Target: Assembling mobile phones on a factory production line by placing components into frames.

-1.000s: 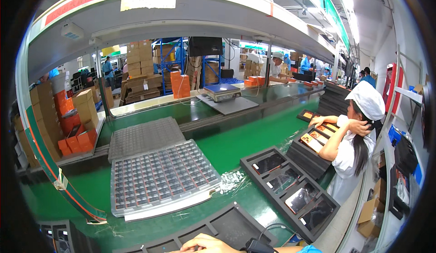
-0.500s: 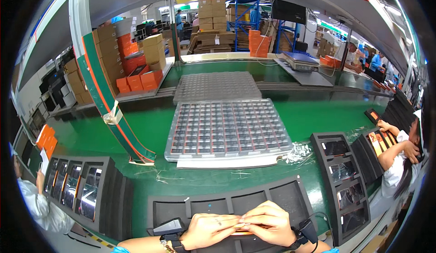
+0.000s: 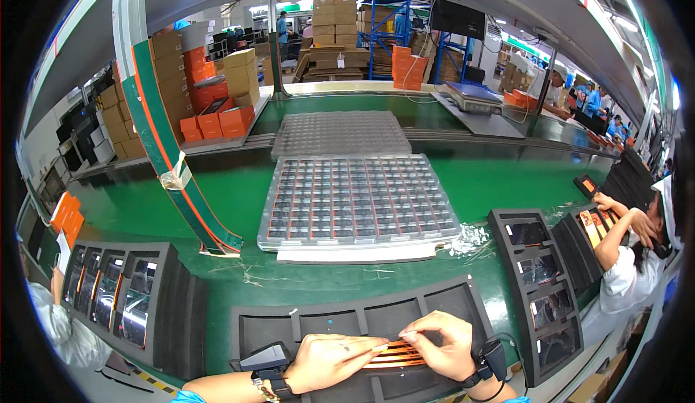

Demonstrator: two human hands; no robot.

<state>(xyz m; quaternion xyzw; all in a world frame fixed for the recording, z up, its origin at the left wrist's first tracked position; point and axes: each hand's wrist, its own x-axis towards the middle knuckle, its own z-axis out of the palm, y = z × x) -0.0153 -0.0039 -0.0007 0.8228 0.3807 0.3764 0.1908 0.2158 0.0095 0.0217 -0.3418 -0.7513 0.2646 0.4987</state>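
Note:
A small stack of thin phone-shaped slabs with shiny orange edges point(image 3: 399, 355) lies between my hands, over the black foam tray point(image 3: 327, 326). My left hand point(image 3: 329, 363) has its fingers pressed together against the left end of the stack. At the right end, my right hand point(image 3: 445, 341) grips the stack, thumb and forefinger meeting near its upper edge. The palms hide part of the slabs. Several recesses of the foam tray show beyond my hands.
Beyond the tray sits a clear plastic tray of small gridded parts point(image 3: 360, 200). Stacked foam trays with glossy dark slabs stand at left point(image 3: 130, 294) and right point(image 3: 539, 287). A green-and-orange post point(image 3: 170, 149) rises at left. Co-workers sit at both sides.
My right hand has shifted slightly right and its fingers have lifted apart from my left hand. The orange edges of the stack now show plainly between the hands. The view has shifted slightly.

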